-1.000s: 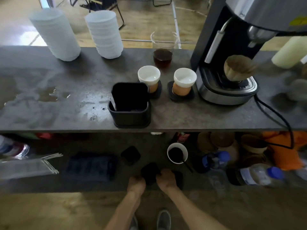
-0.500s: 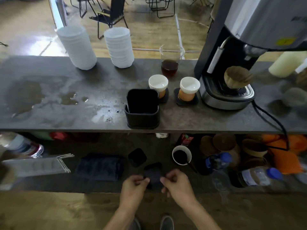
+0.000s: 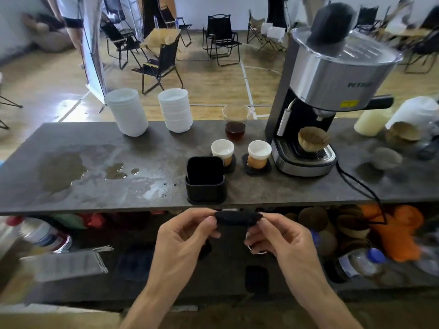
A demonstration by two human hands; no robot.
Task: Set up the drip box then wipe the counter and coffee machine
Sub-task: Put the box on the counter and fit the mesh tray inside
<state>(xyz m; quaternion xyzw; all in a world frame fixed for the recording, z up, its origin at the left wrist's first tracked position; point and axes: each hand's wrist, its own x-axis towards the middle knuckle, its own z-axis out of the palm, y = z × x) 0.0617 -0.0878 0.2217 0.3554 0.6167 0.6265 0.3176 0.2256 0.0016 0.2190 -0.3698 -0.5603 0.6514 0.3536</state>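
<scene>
A small flat black pad (image 3: 238, 218) hangs between my left hand (image 3: 187, 236) and my right hand (image 3: 282, 236), pinched at each end, just below the counter's front edge. The black drip box (image 3: 205, 184) stands above them on the dark counter (image 3: 285, 191), its inner part tilted up. To the right sits the steel coffee machine (image 3: 332, 91) with a brown paper filter (image 3: 312, 138) on its tray. Wet patches and coffee grounds (image 3: 114, 172) lie on the counter's left half.
Two white cups (image 3: 222, 150) (image 3: 259, 154) sit on black coasters beside a glass of coffee (image 3: 235, 127). Stacked white cups (image 3: 127, 110) stand at the back. The machine's cable (image 3: 361, 186) runs over the edge. A lower shelf holds bottles, another black pad (image 3: 256, 277) and a folded dark cloth (image 3: 135, 262).
Both hands lifted the black pad from the lower shelf up to just under the counter edge. My view tilted upward, showing the room behind.
</scene>
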